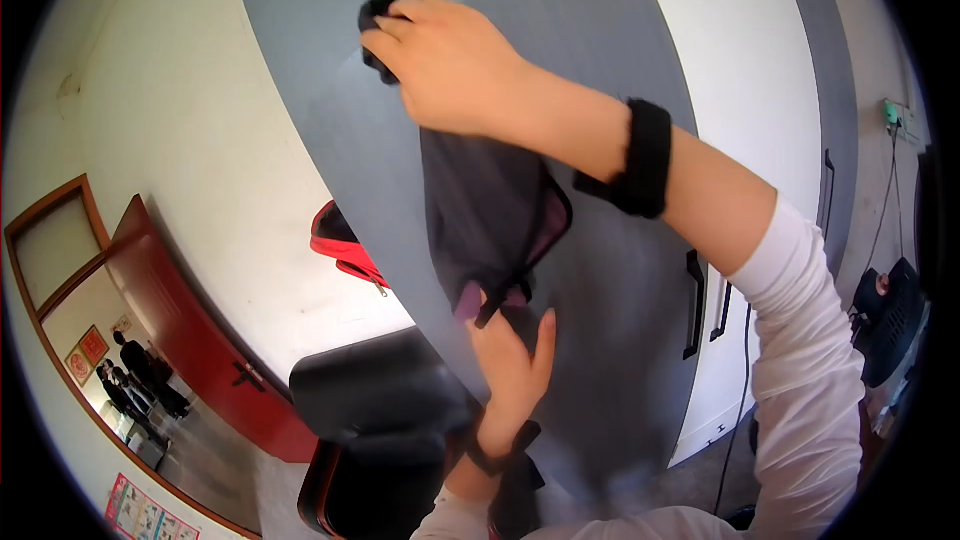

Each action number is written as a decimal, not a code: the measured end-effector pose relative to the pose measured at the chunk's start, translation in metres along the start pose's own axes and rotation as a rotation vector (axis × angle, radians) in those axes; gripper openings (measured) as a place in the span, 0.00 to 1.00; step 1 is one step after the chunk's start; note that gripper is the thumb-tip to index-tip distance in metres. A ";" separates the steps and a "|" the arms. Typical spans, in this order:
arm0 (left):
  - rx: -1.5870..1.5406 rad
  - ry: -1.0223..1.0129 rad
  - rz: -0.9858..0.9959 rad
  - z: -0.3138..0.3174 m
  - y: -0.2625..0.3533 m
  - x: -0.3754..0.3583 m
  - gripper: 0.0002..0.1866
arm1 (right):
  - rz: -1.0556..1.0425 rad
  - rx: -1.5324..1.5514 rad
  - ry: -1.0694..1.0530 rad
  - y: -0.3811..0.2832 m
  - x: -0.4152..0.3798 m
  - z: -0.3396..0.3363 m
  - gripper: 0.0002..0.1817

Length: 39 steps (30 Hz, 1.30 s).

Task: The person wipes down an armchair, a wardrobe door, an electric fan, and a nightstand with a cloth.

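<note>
A dark grey cloth piece [470, 205] with a purplish-pink lining and black edging hangs in front of the grey cupboard door; its exact kind I cannot make out. My right hand [450, 65] is raised high, fingers closed on the bunched black upper end of this cloth. Below, my left hand [515, 365] points upward, its fingers reaching into the lower opening by the lining. The left thumb sticks out, apart from the cloth, while the other fingertips are hidden. Black bands circle both wrists.
Tall grey cupboard doors [600, 340] with black handles [692, 305] stand before me. A black padded chair [380, 380] is at lower left, near a red bag [345, 245]. Further left, beside a red door [190, 310], people [145, 370] appear in a mirror or opening.
</note>
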State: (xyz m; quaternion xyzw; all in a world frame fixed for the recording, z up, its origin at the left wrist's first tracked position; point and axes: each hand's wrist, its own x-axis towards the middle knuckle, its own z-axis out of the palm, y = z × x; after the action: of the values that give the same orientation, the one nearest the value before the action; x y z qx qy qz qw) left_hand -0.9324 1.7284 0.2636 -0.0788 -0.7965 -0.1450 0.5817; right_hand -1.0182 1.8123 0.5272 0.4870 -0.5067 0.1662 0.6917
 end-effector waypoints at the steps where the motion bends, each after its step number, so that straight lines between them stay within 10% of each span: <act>1: 0.014 0.026 0.002 0.005 -0.004 -0.002 0.36 | 0.026 -0.004 -0.040 0.001 0.008 -0.002 0.22; 16: -0.023 -0.040 -0.059 -0.001 0.011 0.002 0.35 | 0.021 0.051 0.150 -0.013 -0.034 0.000 0.14; 23: 0.075 -0.296 0.008 0.017 0.008 -0.081 0.29 | 0.236 0.198 -0.183 -0.066 -0.162 -0.043 0.26; 32: -0.069 -0.036 0.020 0.024 0.023 -0.016 0.33 | 0.129 0.054 0.103 0.002 -0.070 -0.019 0.21; 39: 0.013 -0.320 -0.079 0.026 0.004 -0.071 0.36 | -0.005 0.179 -0.056 -0.047 -0.131 -0.015 0.19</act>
State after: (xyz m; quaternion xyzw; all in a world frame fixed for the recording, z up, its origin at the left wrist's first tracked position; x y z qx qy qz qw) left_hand -0.9330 1.7433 0.1892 -0.0658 -0.8823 -0.1485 0.4417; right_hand -1.0328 1.8374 0.3902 0.5526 -0.5079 0.1955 0.6313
